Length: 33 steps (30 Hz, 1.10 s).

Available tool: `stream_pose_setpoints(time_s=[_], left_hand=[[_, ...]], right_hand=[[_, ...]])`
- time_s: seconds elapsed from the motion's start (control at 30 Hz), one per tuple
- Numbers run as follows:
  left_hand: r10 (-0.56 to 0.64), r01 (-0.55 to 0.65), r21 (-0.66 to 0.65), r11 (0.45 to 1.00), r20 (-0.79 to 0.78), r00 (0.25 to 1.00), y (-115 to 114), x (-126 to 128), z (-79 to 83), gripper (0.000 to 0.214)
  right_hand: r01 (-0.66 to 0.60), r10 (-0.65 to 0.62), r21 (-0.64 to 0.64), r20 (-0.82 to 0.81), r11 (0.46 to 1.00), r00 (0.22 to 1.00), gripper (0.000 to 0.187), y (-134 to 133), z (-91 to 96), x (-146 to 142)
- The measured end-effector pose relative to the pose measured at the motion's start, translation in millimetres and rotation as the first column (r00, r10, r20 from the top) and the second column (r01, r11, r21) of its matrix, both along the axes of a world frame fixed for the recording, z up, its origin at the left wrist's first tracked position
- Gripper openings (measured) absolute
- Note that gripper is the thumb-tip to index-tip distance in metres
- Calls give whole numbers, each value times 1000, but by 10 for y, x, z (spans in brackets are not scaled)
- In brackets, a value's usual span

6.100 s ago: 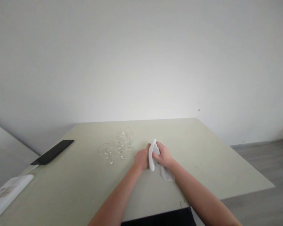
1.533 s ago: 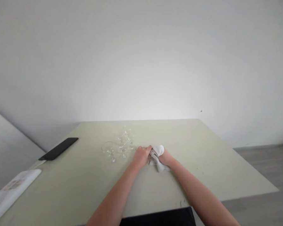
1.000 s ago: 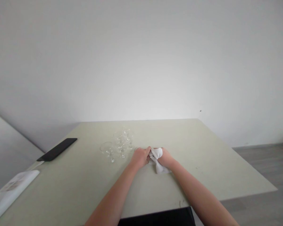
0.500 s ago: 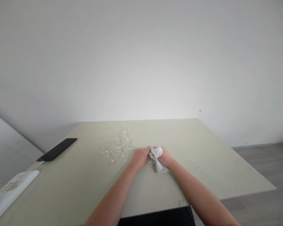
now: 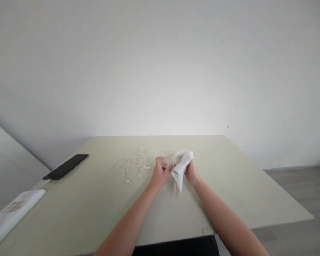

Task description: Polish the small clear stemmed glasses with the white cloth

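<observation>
My left hand [image 5: 159, 175] is closed around a clear stemmed glass [image 5: 164, 164], its fingers and thumb curved about the lower part. The rim side of this glass is faint against the tabletop and partly lost behind the cloth. In my right hand [image 5: 192, 173] is a crumpled white cloth [image 5: 179, 167], one corner hanging down toward the table. The cloth hides most of the right fingers. To the left of my hands, several similar clear glasses [image 5: 140, 175] are grouped together; their outlines overlap.
The pale table [image 5: 101, 213] reaches back to a white wall [image 5: 160, 71]. Along its left edge lie a flat black object [image 5: 66, 167] and a white packet [image 5: 14, 211] with a printed patch. Something black [image 5: 176, 247] is at the near edge.
Both hands have risen slightly, and the cloth has opened out, its folds now higher. The left hand has turned, so more of the glass shows. The other glasses stay put.
</observation>
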<state>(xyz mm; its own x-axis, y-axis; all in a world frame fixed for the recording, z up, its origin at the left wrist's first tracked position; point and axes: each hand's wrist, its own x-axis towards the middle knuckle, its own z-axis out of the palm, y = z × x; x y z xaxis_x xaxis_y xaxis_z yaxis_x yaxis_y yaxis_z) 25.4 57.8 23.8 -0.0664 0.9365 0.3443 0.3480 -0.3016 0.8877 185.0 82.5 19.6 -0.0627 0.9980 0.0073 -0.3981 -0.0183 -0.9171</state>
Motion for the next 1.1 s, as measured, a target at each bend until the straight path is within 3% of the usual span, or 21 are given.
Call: stream_pose_setpoints(time_s=[0.1, 0.27, 0.4, 0.53, 0.63, 0.7, 0.77, 0.83, 0.9, 0.97, 1.03, 1.1], left_hand=[[-95, 93, 21, 995, 187, 978, 5, 44, -48, 36], [-33, 21, 68, 997, 178, 983, -19, 55, -115, 38], [-54, 59, -15, 998, 219, 974, -22, 41, -89, 45], [-53, 53, 9, 999, 294, 954, -13, 36, -6, 49], [-77, 95, -18, 995, 458, 886, -40, 39, 69, 58], [-143, 203, -37, 978, 586, 798, -71, 42, 112, 65], [-191, 294, -41, 955, 672, 715, -87, 48, 139, 66], [-184, 291, -42, 956, 689, 701, -77, 53, 149, 61], [-117, 206, -60, 977, 659, 743, -48, 50, 146, 57], [-63, 160, -92, 983, 646, 761, -22, 33, 140, 57], [-96, 229, -107, 968, 685, 723, -16, 8, 136, 63], [-174, 346, -81, 935, 744, 645, -21, -10, 133, 69]], right_hand=[[-43, 38, 90, 56, 995, 998, 60, -15, 5, -10], [-262, 124, 281, 427, 923, 896, 48, -162, -29, -86], [-406, 183, 330, 540, 852, 822, 31, -199, -6, -91], [-394, 94, 390, 602, 832, 793, 21, -171, 1, -67], [-371, 170, 311, 519, 875, 837, 25, -178, -36, -70], [-397, 312, 172, 377, 901, 872, 33, -190, -63, -78], [-407, 375, 81, 259, 910, 890, 39, -192, -70, -78], [-350, 301, 125, 301, 928, 905, 38, -179, -54, -69], [-284, 166, 235, 422, 930, 891, 33, -171, -32, -63], [-275, 138, 244, 460, 930, 877, 32, -188, -25, -74], [-344, 292, 92, 356, 934, 888, 39, -228, -34, -103], [-424, 420, -28, 219, 905, 881, 45, -263, -43, -134]])
